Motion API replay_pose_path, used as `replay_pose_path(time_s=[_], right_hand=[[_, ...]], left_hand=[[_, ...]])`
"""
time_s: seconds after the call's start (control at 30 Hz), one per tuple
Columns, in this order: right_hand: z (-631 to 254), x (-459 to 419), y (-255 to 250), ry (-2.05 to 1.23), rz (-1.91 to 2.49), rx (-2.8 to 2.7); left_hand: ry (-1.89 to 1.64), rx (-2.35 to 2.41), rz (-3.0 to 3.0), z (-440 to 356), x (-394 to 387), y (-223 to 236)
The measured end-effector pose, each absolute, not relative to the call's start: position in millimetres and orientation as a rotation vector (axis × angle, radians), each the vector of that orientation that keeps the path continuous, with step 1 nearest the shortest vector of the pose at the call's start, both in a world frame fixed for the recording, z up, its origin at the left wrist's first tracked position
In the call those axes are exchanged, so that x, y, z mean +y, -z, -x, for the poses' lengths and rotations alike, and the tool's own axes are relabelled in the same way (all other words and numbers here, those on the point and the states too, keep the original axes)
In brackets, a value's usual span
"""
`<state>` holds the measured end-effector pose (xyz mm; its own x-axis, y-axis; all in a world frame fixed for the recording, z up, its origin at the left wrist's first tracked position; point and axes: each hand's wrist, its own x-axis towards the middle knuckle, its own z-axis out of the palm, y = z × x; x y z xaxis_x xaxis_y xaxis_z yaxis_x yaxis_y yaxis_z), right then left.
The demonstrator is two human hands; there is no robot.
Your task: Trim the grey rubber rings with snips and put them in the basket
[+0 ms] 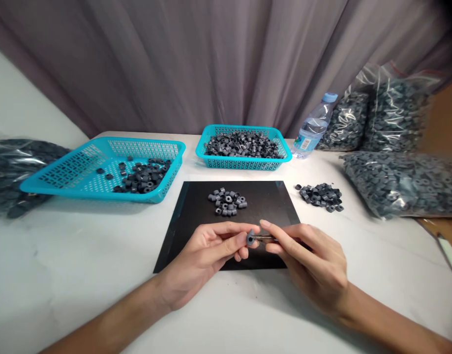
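The left hand point(207, 253) pinches a small dark grey ring-shaped piece point(250, 238) between thumb and fingers, over the near half of a black mat point(181, 221). The right hand point(314, 260) is closed on a slender metal tool point(264, 238) whose tip meets the piece's opening; how far it reaches in cannot be told. The hands sit close together, fingertips near one another. Taking the mat's middle as the clock centre, a heap of similar pieces point(227, 201) lies on the mat at 12 o'clock, and beyond it a small turquoise basket point(244, 164) holds many more. A larger turquoise basket point(100, 194), partly filled, stands at 10, with a plastic bag of pieces point(12, 172) beside it. A water bottle point(316, 128) stands between 1 and 2, upright filled bags point(395, 113) at 2, and a loose pile point(321, 195) between 2 and 3, before a lying filled bag point(403, 184) near 3.
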<state>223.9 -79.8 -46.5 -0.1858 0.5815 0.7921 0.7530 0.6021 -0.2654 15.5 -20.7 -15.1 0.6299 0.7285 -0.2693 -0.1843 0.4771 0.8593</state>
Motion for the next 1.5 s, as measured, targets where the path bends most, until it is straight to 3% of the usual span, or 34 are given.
replay_pose_path(time_s=[1.27,1.5], right_hand=[[-231.9,-78.2,48.6,0.065,0.988,-1.985],[-228.0,-78.4,47.5,-0.183,1.044,-1.785]], left_hand=[[-0.647,0.685,-0.96,-14.3,-20.7,14.8],[-0.698,0.66,-1.057,-14.6,-21.6,14.4]])
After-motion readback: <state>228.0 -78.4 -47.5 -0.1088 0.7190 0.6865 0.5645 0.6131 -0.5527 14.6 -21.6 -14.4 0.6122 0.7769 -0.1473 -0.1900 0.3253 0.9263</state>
